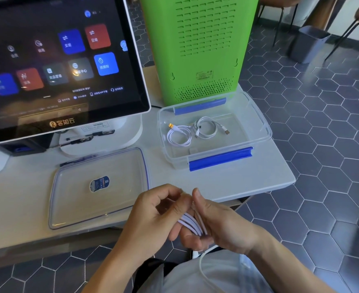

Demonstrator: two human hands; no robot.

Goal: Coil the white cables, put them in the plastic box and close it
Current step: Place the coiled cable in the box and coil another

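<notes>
My left hand (153, 210) and my right hand (214, 220) meet below the table's front edge, both gripping a white cable (192, 224) wound in several loops between the fingers. Its loose end hangs down over my lap. The clear plastic box (261, 123) with blue clips stands open on the table, to the right. Two coiled white cables lie inside, one (178, 137) with an orange plug, the other (208, 129) beside it. The clear lid (68, 208) lies flat on the table to the box's left, a label at its middle.
A large touchscreen terminal (58, 60) stands at the back left on a white base. A green vented device (199, 45) stands right behind the box. The white table (280, 178) ends just right of the box. A grey bin (307, 43) and chair legs stand on the tiled floor.
</notes>
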